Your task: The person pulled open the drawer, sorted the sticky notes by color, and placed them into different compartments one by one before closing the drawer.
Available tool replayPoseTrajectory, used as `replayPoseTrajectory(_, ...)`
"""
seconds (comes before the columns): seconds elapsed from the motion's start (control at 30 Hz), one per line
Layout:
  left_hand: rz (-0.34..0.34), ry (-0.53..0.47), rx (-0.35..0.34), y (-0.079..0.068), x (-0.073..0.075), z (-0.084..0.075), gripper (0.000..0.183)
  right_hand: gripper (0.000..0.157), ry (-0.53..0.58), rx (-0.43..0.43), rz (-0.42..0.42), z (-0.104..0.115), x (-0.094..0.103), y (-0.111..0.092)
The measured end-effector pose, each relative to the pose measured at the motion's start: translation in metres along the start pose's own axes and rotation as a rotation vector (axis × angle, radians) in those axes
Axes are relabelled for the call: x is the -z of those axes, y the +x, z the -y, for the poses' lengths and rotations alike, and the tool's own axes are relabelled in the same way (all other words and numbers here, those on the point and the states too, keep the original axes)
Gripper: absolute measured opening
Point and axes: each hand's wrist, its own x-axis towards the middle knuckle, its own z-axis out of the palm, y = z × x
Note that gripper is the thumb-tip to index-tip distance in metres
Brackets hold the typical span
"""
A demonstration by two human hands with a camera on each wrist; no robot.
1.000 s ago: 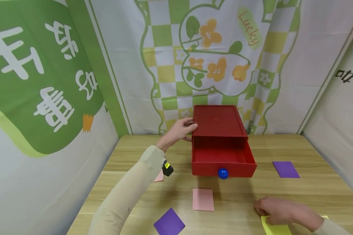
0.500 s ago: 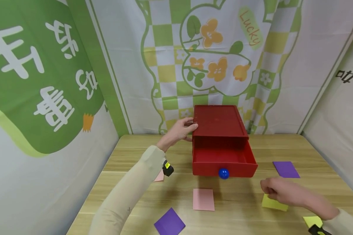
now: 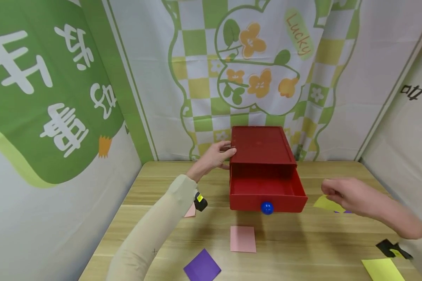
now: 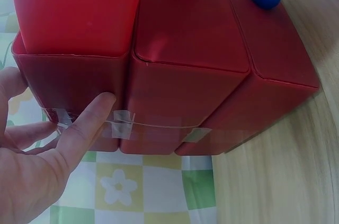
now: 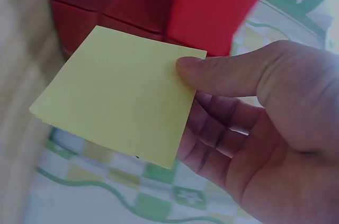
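A red drawer cabinet [image 3: 258, 144] stands at the back of the table, its top drawer [image 3: 247, 202] pulled out. That drawer has a blue knob [image 3: 267, 208] on its front, and no contents show in the part I can see. My left hand [image 3: 212, 156] rests against the cabinet's upper left side with its fingers spread. Right of the drawer and above the table, my right hand [image 3: 353, 197] pinches a yellow sticky note [image 5: 119, 94] by one edge between thumb and fingers. In the right wrist view, the note is held flat, apart from the cabinet.
On the table lie a pink sticky note [image 3: 243, 239], a purple one [image 3: 202, 266] and another yellow note [image 3: 382, 270]. My left arm partly covers a further pink note [image 3: 190, 211]. Beneath my right hand peeks a purple note [image 3: 342, 212]. Printed cloth hangs behind the cabinet.
My right hand has lifted the yellow sticky note off the table and carried it forward, away from me, to beside the drawer. The left hand and cabinet stay put.
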Motion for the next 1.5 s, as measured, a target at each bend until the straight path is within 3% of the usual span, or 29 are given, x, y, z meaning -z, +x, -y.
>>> replayPoseTrajectory(0.47,-0.004,-0.014,-0.008,0.004,0.001,0.005,0.053,0.032,-0.143,0.069,-0.223,0.006,0.067,0.040)
replayPoseTrajectory(0.7,-0.003,-0.010,-0.016,0.004,0.000,0.005,0.053,0.020,-0.119,0.090,-0.186,0.021,0.079,0.056)
replayPoseTrajectory(0.93,-0.003,-0.021,-0.012,0.003,0.001,0.006,0.054,0.023,-0.097,0.129,-0.188,0.041,0.088,0.083)
replayPoseTrajectory(1.33,0.003,-0.012,0.003,0.003,0.000,0.005,0.056,0.021,-0.020,0.245,-0.162,0.068,0.089,0.125)
replayPoseTrajectory(1.5,0.001,-0.002,0.001,0.005,-0.001,0.004,0.057,0.020,0.028,0.252,-0.107,0.073,0.082,0.137)
